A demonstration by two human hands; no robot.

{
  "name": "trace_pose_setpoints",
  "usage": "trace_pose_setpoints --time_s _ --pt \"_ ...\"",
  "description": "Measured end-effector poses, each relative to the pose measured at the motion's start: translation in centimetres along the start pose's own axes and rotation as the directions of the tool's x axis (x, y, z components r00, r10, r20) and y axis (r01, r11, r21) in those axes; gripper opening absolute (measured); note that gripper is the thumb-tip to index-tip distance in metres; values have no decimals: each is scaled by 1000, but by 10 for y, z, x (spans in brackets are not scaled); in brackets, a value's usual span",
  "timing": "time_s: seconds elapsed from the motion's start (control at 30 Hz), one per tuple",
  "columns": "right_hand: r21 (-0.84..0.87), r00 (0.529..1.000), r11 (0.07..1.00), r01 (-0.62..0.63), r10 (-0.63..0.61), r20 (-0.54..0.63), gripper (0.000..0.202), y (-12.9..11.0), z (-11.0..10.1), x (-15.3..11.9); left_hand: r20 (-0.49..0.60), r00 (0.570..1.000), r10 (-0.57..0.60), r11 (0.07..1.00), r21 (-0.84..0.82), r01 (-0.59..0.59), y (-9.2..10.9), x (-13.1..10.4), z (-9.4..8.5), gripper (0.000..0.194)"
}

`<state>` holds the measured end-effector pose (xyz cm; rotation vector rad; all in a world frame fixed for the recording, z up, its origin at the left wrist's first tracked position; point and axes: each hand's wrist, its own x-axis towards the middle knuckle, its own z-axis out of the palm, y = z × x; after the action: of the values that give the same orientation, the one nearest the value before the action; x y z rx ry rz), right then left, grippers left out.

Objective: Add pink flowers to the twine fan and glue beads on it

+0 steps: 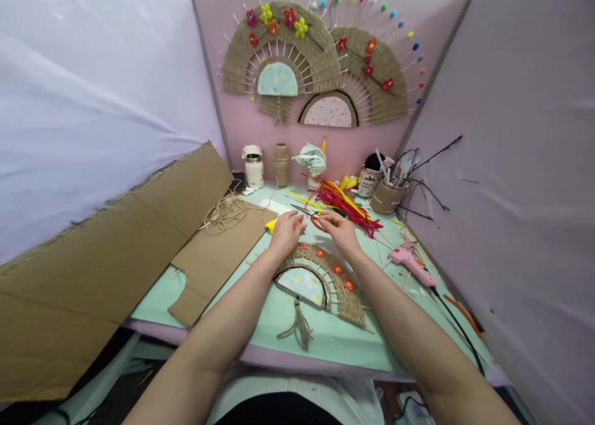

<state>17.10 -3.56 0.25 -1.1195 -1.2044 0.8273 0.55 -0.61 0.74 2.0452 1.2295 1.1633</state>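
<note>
1. Two hands meet above the far edge of a woven fan (325, 279) that lies flat on the pale green table (279, 316).
2. The left hand (287, 233) is loosely curled, palm down; a small pinkish piece shows at its fingertips, but whether it is gripped cannot be told.
3. The right hand (341, 232) is also half curled, its fingers bent toward the left hand; what it holds, if anything, cannot be told.
4. The woven fan is a half circle of brown twine over thin sticks, with a light blue patterned centre, small red flowers (338, 269) along its right arc and a twine tassel (300, 329) hanging from its base toward the near table edge.
5. A bundle of red and yellow pipe cleaners (346, 205) lies just beyond the right hand.
6. Scissors (304, 212) lie beyond the hands, between them and the bundle.
7. A pink glue gun (411, 262) rests to the right of the fan, its black cord (458, 326) running toward the near right corner.
8. Cardboard sheets (139, 251) lean and lie on the left, with loose twine (227, 211) on top.
9. A jar (253, 165), a twine spool (281, 163) and a cup of tools (388, 192) stand along the back wall.
10. Two finished fans (325, 62) hang on the pink wall above.
</note>
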Motion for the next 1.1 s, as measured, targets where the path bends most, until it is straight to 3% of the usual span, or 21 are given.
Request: trace_pose_setpoints --time_s 0.07,0.13,0.2,0.3,0.5,0.63,0.77,0.97,1.1 --pt "-20 999 999 42 -42 7 21 -2 1 -1 47 994 -98 956 -273 107 7 -2 1 17" --pt "-58 992 990 125 -123 30 17 -5 3 -3 208 958 -199 802 -527 281 12 -5 2 27" --pt "-96 976 972 216 -212 56 14 -9 5 -6 346 911 -227 615 -675 409 14 -9 4 35" --pt "-136 958 949 284 -274 86 13 -13 8 -11 414 883 -223 436 -767 470 15 -13 7 39" --pt "-264 891 856 445 -395 223 20 -15 11 -16 432 857 -281 242 -832 499 14 -10 7 33" --pt "-217 927 903 369 -343 151 26 -14 9 -14 452 835 -315 192 -831 522 14 -7 3 22" --pt "-209 944 921 328 -313 101 20 -13 6 -12 437 835 -335 165 -845 509 13 -5 -1 8" --pt "-252 944 910 328 -313 99 16 -14 6 -14 345 863 -370 238 -863 447 10 -5 -2 23" --pt "-271 941 901 339 -321 109 16 -14 7 -14 315 872 -375 231 -879 417 8 -4 -5 18"
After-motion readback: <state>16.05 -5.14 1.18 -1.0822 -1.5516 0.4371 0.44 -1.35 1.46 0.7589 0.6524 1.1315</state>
